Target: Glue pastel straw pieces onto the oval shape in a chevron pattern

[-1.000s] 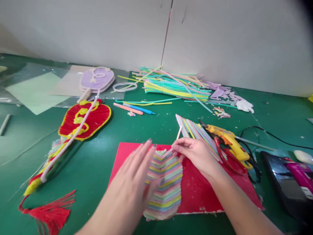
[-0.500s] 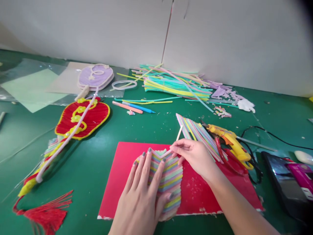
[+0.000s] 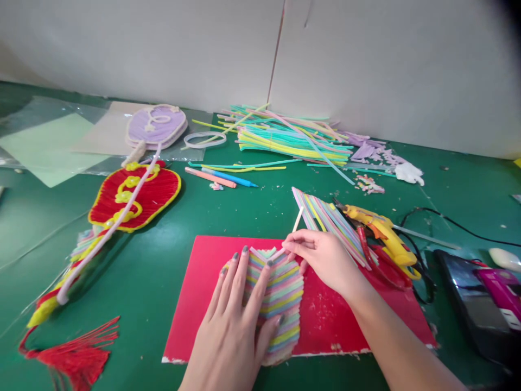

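My left hand (image 3: 232, 320) lies with its fingers spread on the left part of a striped pastel panel (image 3: 283, 304), which rests on a red board (image 3: 325, 320). Thumb and index finger of my right hand (image 3: 319, 258) pinch a thin pale strip (image 3: 279, 253) at the panel's upper edge. Part of the panel is hidden under my left hand. Just beyond my right hand, a short cream stick (image 3: 298, 219) points up beside a group of striped pastel strips (image 3: 325, 214).
Yellow glue gun (image 3: 380, 231) and red-handled pliers (image 3: 382, 263) lie right, near a dark device (image 3: 468, 304). Colored stems (image 3: 288, 141) are piled at the back. Left are a red fan (image 3: 134, 198), a purple fan (image 3: 157, 125) and a red tassel (image 3: 77, 358). Two markers (image 3: 228, 178) lie mid-table.
My left hand has shifted slightly left on the panel, uncovering a little more of its stripes. My right hand stays almost in place, still pinching the strip. The whole view has moved slightly.
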Demonstrator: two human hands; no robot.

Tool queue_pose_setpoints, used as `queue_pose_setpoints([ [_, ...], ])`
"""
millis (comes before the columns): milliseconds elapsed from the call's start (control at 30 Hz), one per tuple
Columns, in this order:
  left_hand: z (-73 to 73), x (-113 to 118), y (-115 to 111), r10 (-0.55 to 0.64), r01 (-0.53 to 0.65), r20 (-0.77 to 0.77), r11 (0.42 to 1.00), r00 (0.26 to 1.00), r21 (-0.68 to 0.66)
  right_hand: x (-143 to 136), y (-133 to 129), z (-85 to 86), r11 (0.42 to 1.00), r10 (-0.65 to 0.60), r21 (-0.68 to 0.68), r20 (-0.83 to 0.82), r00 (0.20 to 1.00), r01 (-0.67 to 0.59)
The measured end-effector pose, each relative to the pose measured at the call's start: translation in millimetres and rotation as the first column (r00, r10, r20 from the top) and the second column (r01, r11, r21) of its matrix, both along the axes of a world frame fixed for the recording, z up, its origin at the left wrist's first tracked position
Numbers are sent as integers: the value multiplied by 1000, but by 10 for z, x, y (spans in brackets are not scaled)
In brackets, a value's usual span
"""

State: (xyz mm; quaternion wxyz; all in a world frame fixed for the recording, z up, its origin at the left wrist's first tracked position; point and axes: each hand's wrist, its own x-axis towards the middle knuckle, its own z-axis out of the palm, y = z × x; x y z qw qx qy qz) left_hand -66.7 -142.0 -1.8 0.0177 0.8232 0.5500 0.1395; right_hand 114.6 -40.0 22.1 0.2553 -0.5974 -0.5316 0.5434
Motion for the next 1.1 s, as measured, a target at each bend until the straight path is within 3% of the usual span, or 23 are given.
queue_pose_setpoints([
  [200, 4, -101, 85, 30, -21, 127, 997, 991, -71, -10, 14, -24, 1000, -15, -21, 5, 1000, 15],
  [267, 73, -176, 193, 89, -68, 174, 990, 981, -124, -12, 16, -33, 999, -20, -32, -7, 1000, 20],
  [367, 227, -279, 418, 84, -61, 213, 992, 973, -110, -10, 18, -36, 999, -23, -29, -8, 1000, 23],
  [500, 335, -318, 700, 14, 27, 263, 988, 965, -152, 5, 12, -40, 1000, -15, -21, 41, 999, 16],
  [600, 270, -303, 821, -13, 103, 366, 969, 930, -225, 18, 2, -49, 1000, -2, -12, 52, 999, 3],
  [767, 117, -323, 888, 88, 98, 525, 944, 846, -315, 15, -23, -48, 997, 13, 69, 103, 995, -20],
  [933, 97, -368, 904, 119, 105, 571, 933, 812, -344, 1, -54, -67, 956, 10, 287, 157, 988, -55],
  [1100, 108, -382, 911, 113, 118, 572, 929, 813, -351, -10, -74, -106, 919, 14, 381, 228, 974, -102],
])
